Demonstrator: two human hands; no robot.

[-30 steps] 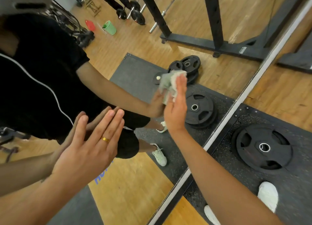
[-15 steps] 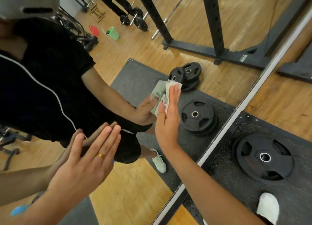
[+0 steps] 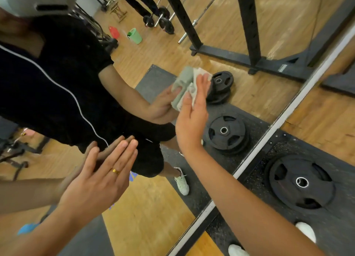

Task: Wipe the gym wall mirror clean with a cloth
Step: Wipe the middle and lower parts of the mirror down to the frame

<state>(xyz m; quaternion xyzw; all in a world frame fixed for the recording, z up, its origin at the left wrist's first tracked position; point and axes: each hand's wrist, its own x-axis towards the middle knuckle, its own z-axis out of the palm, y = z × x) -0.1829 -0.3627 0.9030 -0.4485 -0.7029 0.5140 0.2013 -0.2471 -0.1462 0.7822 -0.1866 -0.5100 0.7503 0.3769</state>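
Note:
The wall mirror (image 3: pixel 157 50) fills the left and middle of the view, and its pale bottom frame (image 3: pixel 269 132) runs diagonally. My right hand (image 3: pixel 192 119) presses a crumpled pale cloth (image 3: pixel 192 89) flat against the glass with straight fingers. The cloth shows only at my fingertips, doubled by its greenish reflection. My left hand (image 3: pixel 99 180), wearing a gold ring, rests flat on the glass lower left, fingers straight and together. My reflection in a black shirt faces me.
A black weight plate (image 3: pixel 300 182) lies on the dark rubber mat at the mirror's foot, right of my right arm. My white shoes (image 3: pixel 305 231) stand beside it. The glass reflects more plates, a black rack, barbells, a green bucket and wooden flooring.
My right hand slid the cloth down and to the left on the glass, then back up. My left hand stayed flat in about the same place.

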